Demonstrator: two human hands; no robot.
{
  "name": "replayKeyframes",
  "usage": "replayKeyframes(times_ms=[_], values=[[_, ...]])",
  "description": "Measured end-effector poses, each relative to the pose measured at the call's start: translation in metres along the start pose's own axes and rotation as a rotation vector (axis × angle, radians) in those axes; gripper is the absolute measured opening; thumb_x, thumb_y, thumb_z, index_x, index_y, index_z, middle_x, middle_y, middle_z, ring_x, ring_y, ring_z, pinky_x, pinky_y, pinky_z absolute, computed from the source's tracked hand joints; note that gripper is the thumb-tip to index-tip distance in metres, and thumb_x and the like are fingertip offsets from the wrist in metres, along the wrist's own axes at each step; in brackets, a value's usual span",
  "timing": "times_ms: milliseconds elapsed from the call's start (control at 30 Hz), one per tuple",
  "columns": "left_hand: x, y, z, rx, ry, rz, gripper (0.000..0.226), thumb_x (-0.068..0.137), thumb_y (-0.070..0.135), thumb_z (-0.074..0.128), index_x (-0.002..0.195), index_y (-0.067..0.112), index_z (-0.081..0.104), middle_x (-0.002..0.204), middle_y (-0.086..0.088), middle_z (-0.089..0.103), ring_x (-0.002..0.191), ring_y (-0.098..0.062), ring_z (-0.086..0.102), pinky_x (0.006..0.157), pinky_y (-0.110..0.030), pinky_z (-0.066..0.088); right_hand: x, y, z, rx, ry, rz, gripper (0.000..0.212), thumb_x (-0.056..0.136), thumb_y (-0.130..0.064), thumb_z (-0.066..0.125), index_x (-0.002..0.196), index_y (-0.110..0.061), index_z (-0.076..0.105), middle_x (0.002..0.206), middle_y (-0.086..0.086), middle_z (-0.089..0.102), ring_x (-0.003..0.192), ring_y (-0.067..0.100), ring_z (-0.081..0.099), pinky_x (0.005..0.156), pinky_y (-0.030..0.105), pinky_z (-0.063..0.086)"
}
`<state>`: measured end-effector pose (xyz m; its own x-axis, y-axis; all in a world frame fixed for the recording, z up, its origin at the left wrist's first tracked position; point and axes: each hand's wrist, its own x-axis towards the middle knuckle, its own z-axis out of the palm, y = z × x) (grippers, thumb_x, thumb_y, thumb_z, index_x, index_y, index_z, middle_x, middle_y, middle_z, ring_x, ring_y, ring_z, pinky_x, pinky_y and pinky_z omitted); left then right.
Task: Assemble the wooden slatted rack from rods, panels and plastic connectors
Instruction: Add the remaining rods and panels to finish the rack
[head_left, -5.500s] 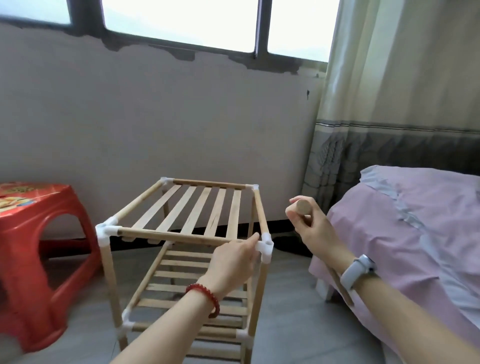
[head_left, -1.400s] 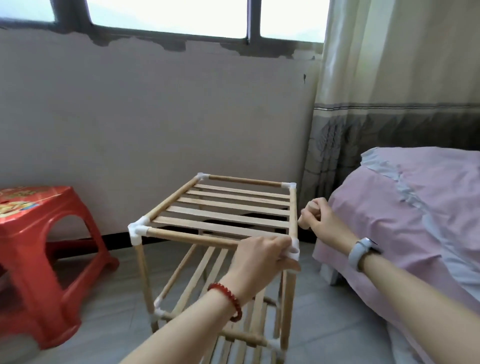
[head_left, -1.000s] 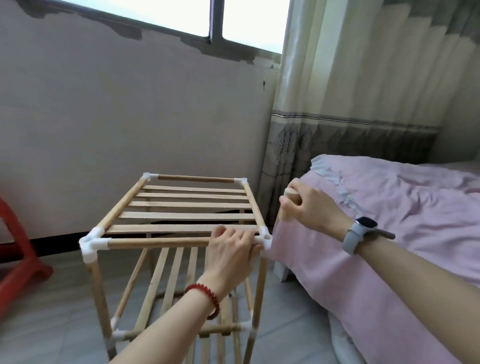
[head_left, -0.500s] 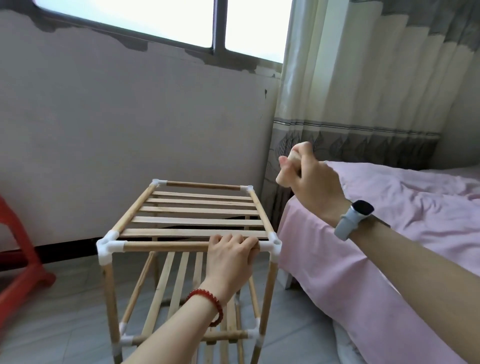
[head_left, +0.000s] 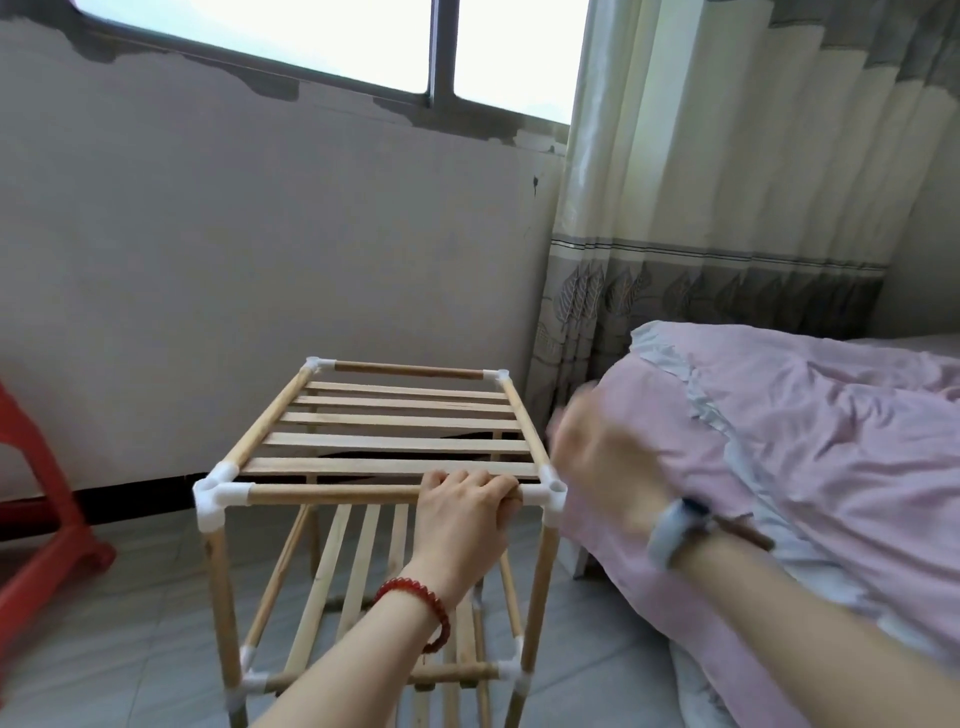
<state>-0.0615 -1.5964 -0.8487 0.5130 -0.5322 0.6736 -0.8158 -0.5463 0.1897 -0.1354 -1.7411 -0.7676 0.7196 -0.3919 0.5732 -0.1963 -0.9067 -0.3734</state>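
- The rack (head_left: 374, 499) stands upright on the tiled floor (head_left: 130, 623), just left of the bed (head_left: 805, 441) and near the wall (head_left: 260, 234).
- Your left hand (head_left: 462, 514) sits on the rack's near top rod (head_left: 332, 495), fingers curled over it close to the near right connector (head_left: 551, 493); a red bead bracelet (head_left: 415, 597) circles that wrist.
- Your right hand (head_left: 608, 457) is just right of that same corner, in front of the bed's edge; it is blurred, so you cannot tell how its fingers are set or whether they hold anything. A pale watch (head_left: 675, 525) is on that wrist.
- The rack's top slats (head_left: 395, 441) lie flat between the side rods, and a lower slatted shelf (head_left: 353, 597) shows beneath them.
- White connectors cap all four top corners, including the near left one (head_left: 218, 499).
- A red stool (head_left: 36, 545) stands well left of the rack.
- A curtain (head_left: 701, 208) hangs behind the bed, right of the rack's far corner, and a window (head_left: 363, 41) runs above the wall.
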Motion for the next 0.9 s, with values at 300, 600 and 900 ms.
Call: replayKeyframes(times_ms=[300,600,900], values=[[0.000,0.002,0.001,0.004,0.006,-0.008,0.014,0.092,0.030,0.054,0.095,0.029,0.068,0.084,0.010,0.067,0.075,-0.013,0.061,0.076,-0.032,0.036,0.025,-0.001,-0.033,0.249,0.414,-0.024,0.028,0.093,-0.046,0.038,0.098,-0.019,0.043,0.070,-0.003,0.059,0.064,0.022,0.056,0.059,0.029,0.037],[-0.005,-0.001,-0.001,-0.002,0.000,-0.008,0.013,0.091,0.028,0.057,0.096,0.026,0.069,0.088,0.008,0.069,0.078,-0.017,0.062,0.078,-0.035,0.037,0.031,-0.007,-0.035,0.225,0.370,-0.061,0.020,0.091,-0.044,0.046,0.090,-0.025,0.040,0.069,-0.005,0.066,0.066,0.021,0.059,0.063,0.030,0.042],[-0.001,-0.004,0.001,0.043,-0.095,0.000,0.026,0.098,0.037,0.038,0.111,0.032,0.059,0.104,0.013,0.064,0.092,-0.010,0.057,0.086,-0.030,0.029,0.022,-0.005,-0.025,0.223,0.257,-0.064,0.031,0.090,-0.050,0.034,0.095,-0.021,0.040,0.070,-0.006,0.063,0.071,0.026,0.062,0.065,0.034,0.044]])
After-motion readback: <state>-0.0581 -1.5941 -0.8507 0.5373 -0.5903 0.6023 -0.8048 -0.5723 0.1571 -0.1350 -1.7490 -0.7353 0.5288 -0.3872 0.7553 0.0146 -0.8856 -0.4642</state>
